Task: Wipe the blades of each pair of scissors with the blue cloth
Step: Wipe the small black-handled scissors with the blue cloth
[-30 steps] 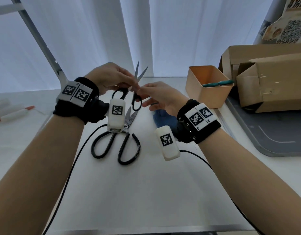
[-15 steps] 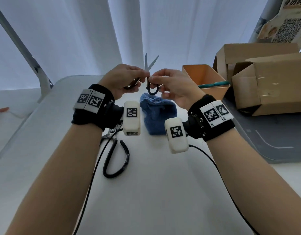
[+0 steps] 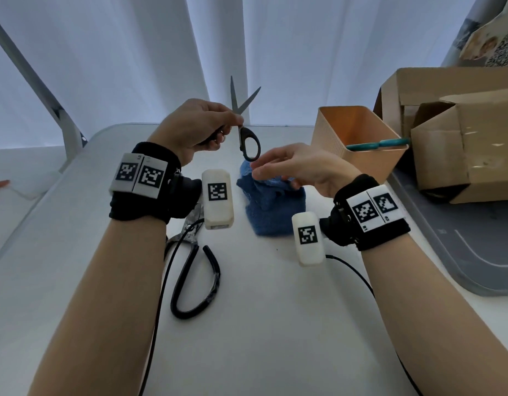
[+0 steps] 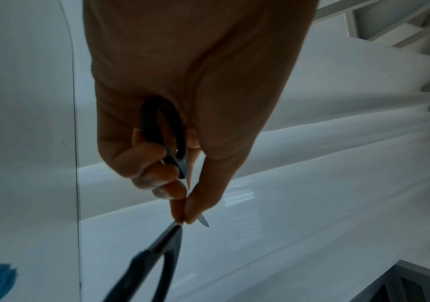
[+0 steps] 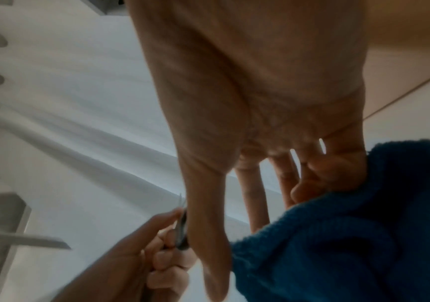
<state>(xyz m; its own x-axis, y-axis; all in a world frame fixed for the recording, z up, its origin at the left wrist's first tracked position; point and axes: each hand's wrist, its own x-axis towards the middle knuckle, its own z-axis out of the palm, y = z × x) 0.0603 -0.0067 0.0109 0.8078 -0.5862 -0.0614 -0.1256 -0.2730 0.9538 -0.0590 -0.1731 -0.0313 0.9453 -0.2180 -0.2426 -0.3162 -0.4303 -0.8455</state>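
R hand (image 3: pixel 292 170) off scissors (image 3: pixel 244 121) — open

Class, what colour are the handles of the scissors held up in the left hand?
Black handles, clearest in the head view.

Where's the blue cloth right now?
In the head view the blue cloth lies bunched mid-table, under the open right hand, right of the large black-handled scissors and left of the orange bin.
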